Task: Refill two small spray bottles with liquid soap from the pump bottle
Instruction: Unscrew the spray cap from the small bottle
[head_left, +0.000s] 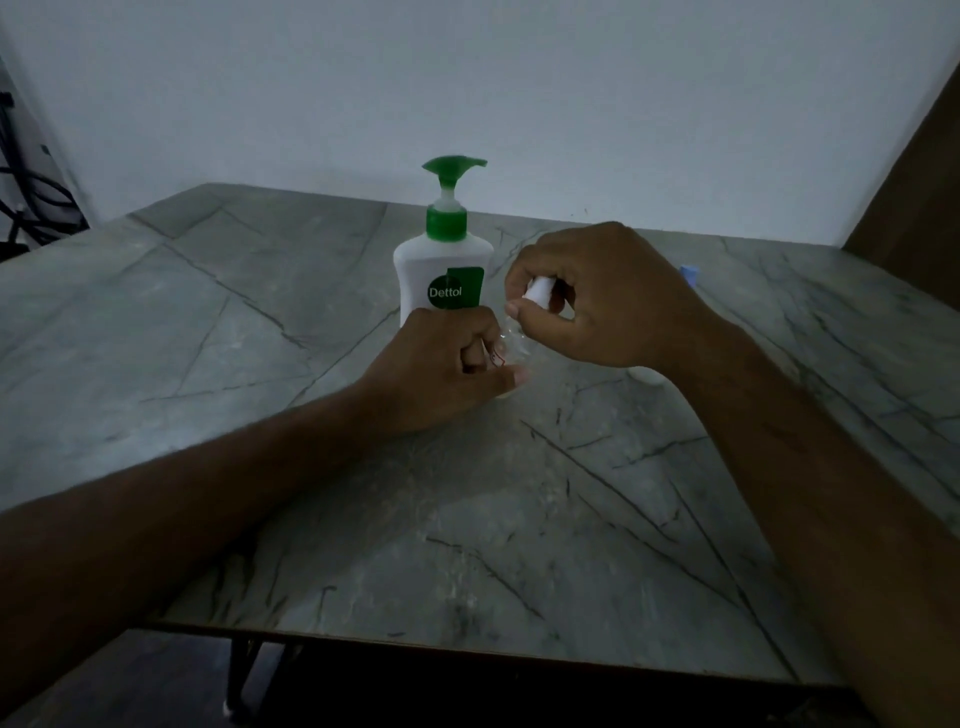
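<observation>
A white pump bottle (439, 275) with a green pump head stands upright at the middle of the table. Just in front of it my left hand (441, 369) grips the body of a small clear spray bottle (511, 340), mostly hidden by my fingers. My right hand (602, 296) is above it, fingers curled round the bottle's white spray top (540, 291). A second small bottle shows only as a pale blue cap (690, 273) and a whitish base (647, 375) behind my right wrist.
The grey marble-patterned table (311, 467) reaches to a pale wall at the back. Its near edge runs along the bottom of the view above dark metal legs. Black cables (31, 202) hang at far left. A brown panel (914, 182) stands at far right.
</observation>
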